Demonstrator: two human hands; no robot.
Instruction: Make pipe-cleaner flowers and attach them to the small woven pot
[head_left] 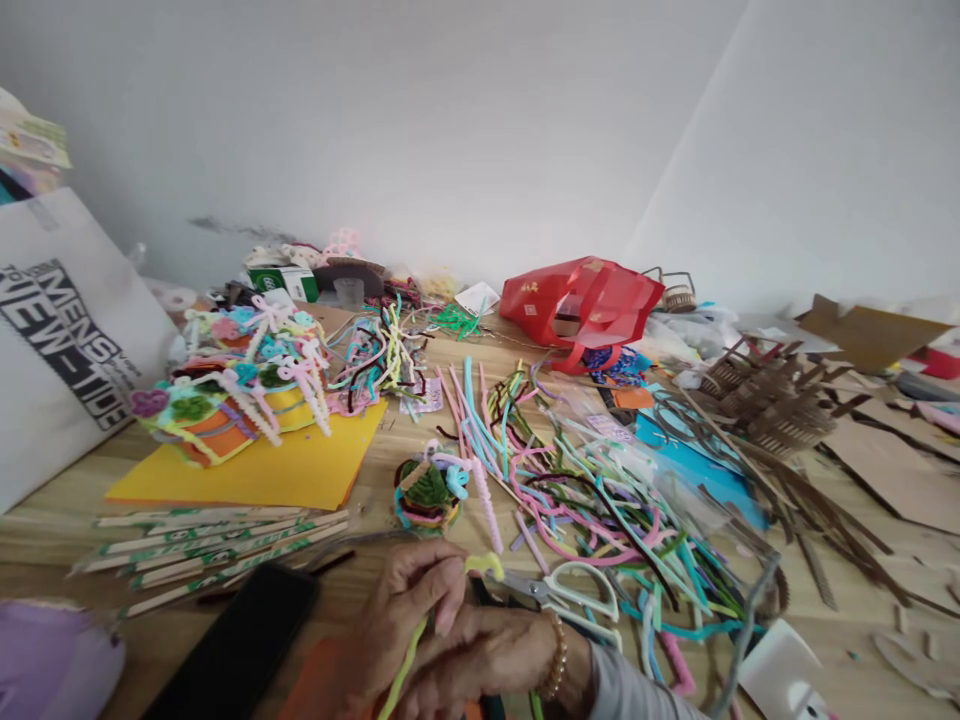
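My left hand [405,610] closed on a lime pipe cleaner [401,670], my right hand [480,650] curled against it (gripping or not, I cannot tell), white-handled scissors [570,598] just beside, at the near edge of the wooden worktop [375,490], loose pipe cleaners [600,520] beyond

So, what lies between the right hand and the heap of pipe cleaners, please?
The head view shows white-handled scissors there, between the right hand and the heap of pipe cleaners.

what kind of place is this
Probably a crafts workspace, perhaps at home: a wooden table is strewn with colourful pipe cleaners, scissors and cardboard cutouts.
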